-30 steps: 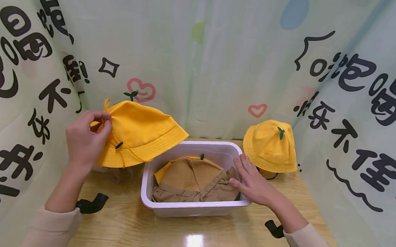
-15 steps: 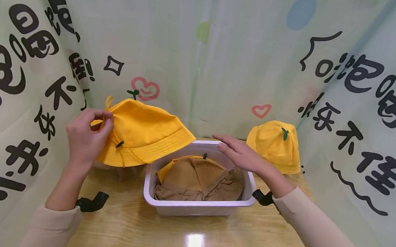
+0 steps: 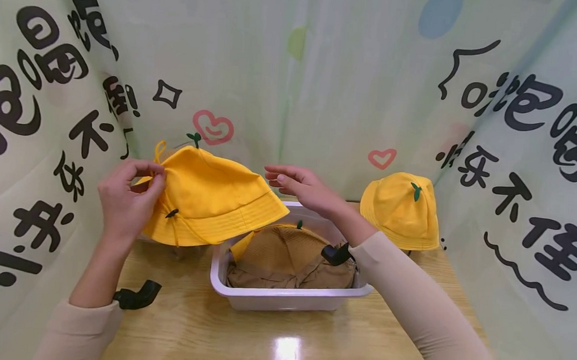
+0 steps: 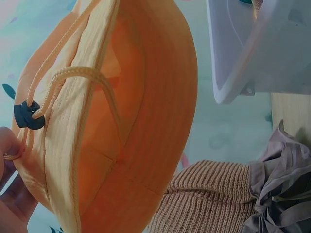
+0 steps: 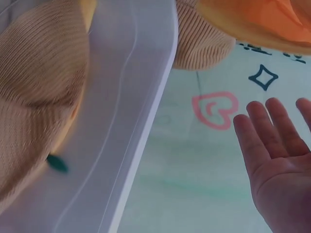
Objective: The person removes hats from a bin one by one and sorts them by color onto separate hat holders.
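Observation:
My left hand [image 3: 130,194] pinches a yellow bucket hat [image 3: 210,192] at its left side, near a cord loop. The hat hangs tilted over the left edge of a white plastic bin [image 3: 293,303], a green sprout on its crown. In the left wrist view the hat's orange inside and a dark cord stopper [image 4: 29,115] show. My right hand [image 3: 307,189] is above the bin's back rim, apart from the hat, its fingers extended and holding nothing. Inside the bin lies a brown ribbed hat [image 3: 280,249] with a ruffled brim, over a yellow one.
Another yellow hat [image 3: 403,212] with a sprout stands right of the bin on the wooden table [image 3: 214,338]. Behind the held hat, a brown ribbed hat [image 4: 209,194] with a greyish ruffle is partly hidden. Printed curtains [image 3: 331,96] enclose the back and sides.
My right hand has left the bin's right rim and moved left over the bin toward the held hat. The left hand still pinches the yellow hat, almost unmoved.

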{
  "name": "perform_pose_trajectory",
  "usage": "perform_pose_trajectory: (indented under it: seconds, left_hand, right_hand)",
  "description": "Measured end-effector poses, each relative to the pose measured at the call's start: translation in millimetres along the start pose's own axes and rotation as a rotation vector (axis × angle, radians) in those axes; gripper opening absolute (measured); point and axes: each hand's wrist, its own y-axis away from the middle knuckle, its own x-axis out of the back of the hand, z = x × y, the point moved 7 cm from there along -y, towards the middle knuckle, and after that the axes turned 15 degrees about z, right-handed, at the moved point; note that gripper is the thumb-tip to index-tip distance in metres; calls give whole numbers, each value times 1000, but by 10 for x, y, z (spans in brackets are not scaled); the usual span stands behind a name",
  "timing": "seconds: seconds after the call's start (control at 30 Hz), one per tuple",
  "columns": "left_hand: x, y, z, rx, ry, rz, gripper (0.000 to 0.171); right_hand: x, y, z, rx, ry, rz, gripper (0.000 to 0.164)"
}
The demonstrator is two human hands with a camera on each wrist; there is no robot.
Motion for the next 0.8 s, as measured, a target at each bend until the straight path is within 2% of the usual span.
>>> perform_pose_trajectory:
  seconds: [0.27,0.37,0.5,0.6,0.8]
  left_hand:
    - [-17,20,-2,4,11,-4,7]
    - [-32,12,7,-16,7,-18,7]
    - [-47,17,-17,-14,9,-14,6]
    - [-68,30,-31,12,20,-1,7]
    - [-114,62,-18,12,30,-1,8]
  right_hand:
    - [-246,-134,-25,-80,-80,-70,42]
    - [-314,-164,-14,-102,-95,-99,42]
    - [-422,-205,9,-88,-109,-138,43]
    - [-487,-224,22,-61,-102,-154,42]
    - [-556,-223,48,-26,-119,-172,44]
